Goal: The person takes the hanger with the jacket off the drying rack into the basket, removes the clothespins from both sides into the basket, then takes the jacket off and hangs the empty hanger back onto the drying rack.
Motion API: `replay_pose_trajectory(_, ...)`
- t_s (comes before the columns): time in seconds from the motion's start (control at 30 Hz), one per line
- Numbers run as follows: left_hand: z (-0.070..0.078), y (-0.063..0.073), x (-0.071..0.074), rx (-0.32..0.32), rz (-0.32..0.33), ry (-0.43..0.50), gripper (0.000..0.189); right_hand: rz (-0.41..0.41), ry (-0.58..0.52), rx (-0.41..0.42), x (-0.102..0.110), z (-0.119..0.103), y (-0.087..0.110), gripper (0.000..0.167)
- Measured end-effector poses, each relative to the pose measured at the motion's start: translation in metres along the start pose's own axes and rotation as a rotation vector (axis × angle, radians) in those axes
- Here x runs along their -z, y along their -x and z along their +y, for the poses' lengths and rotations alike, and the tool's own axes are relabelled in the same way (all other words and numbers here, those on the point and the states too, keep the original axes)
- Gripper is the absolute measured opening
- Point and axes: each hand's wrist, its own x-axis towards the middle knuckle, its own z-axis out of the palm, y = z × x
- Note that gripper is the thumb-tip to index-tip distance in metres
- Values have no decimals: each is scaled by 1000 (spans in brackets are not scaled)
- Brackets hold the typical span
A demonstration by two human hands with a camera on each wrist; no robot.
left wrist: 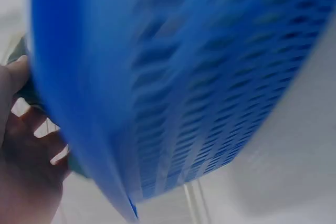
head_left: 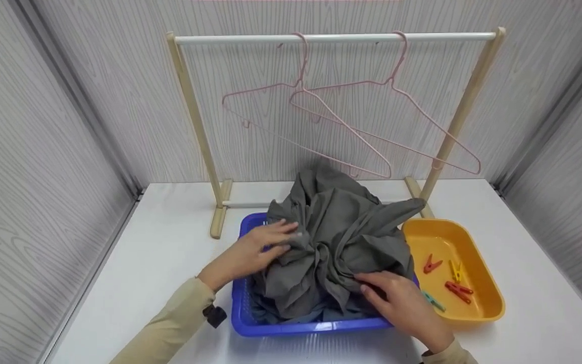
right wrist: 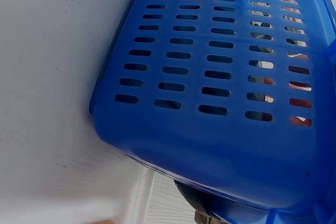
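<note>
A crumpled dark grey cloth [head_left: 341, 222] is heaped in the blue basket [head_left: 316, 327] and rises well above its rim. My left hand [head_left: 258, 247] reaches over the left rim with fingers stretched out and apart, blurred, the tips at the cloth's left side. In the left wrist view the left hand [left wrist: 31, 150] shows beyond the basket wall [left wrist: 184, 77], beside a bit of the cloth. My right hand [head_left: 402, 303] lies over the front right corner, thumb and forefinger pinching a fold of the cloth. The right wrist view mostly shows the slotted basket side [right wrist: 210, 77].
Behind the basket stands a wooden rack with a white rail [head_left: 346, 38]. Two pink wire hangers hang from it, a left hanger [head_left: 303, 86] and a right hanger [head_left: 394, 83]. At the right, a yellow tray [head_left: 493, 298] holds several clothespins, including a red clothespin [head_left: 432, 264].
</note>
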Motion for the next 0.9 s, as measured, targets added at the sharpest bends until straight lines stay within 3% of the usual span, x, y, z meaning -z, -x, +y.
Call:
replay_pose_trajectory(0.13, 21, 19, -25, 30, -259, -271, 49, 24, 15, 13, 0, 0, 1, 23)
replay_pose_trajectory(0.23, 26, 25, -39, 46, -366, -396, 52, 36, 19, 17, 0, 1, 0, 23)
replay_pose_trajectory(0.37, 28, 26, -43, 50, -359, -449, 49, 71, -51, 46, 2, 2, -1, 22)
replay_pose_trajectory(0.5, 28, 26, -44, 35, -337, -441, 47, 133, -262, 91, 13, 5, 4, 21)
replay_pose_trajectory(0.57, 28, 27, -46, 25, -328, -438, 46, 204, -328, 121, 24, 7, 6, 21)
replay_pose_trajectory(0.63, 29, 27, -46, 22, -323, -438, 46, 299, -297, 152, 36, 12, 4, 23)
replay_pose_trajectory(0.73, 28, 29, -46, 28, -311, -445, 45, 412, -147, 158, 54, 26, -10, 30)
replay_pose_trajectory(0.8, 28, 30, -45, 36, -303, -444, 45, 377, -40, 128, 63, 40, -22, 42)
replay_pose_trajectory(0.9, 28, 30, -45, 33, -295, -435, 45, 171, 64, 66, 69, 63, -40, 67)
